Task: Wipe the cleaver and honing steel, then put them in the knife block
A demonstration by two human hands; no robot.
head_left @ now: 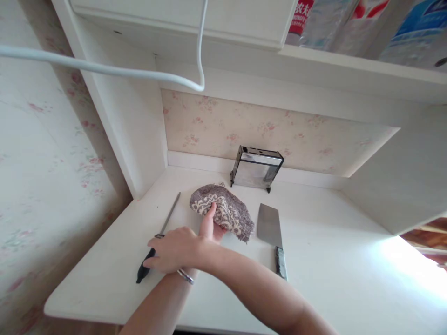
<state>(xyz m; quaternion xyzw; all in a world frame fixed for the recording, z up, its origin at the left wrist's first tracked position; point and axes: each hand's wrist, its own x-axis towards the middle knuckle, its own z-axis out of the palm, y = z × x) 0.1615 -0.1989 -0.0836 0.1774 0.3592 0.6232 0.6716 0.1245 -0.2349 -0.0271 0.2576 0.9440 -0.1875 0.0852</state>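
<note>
My right hand (172,251) reaches across to the left and lies over the black handle of a sharpening steel (170,215), fingers curled around it. The steel lies flat on the white countertop (331,260), its rod pointing away. My left hand (210,223), with a bracelet on the wrist, comes up under my right forearm and grips a bunched brown patterned cloth (226,209), one finger on top. A cleaver (269,225) with a dark handle lies just right of the cloth, blade away from me.
A shiny metal rack (256,168) stands against the floral back wall. White cabinet side panels close in left and right. A white cable (104,70) hangs across overhead. Packages sit on the upper shelf (349,65). The counter's front edge is near.
</note>
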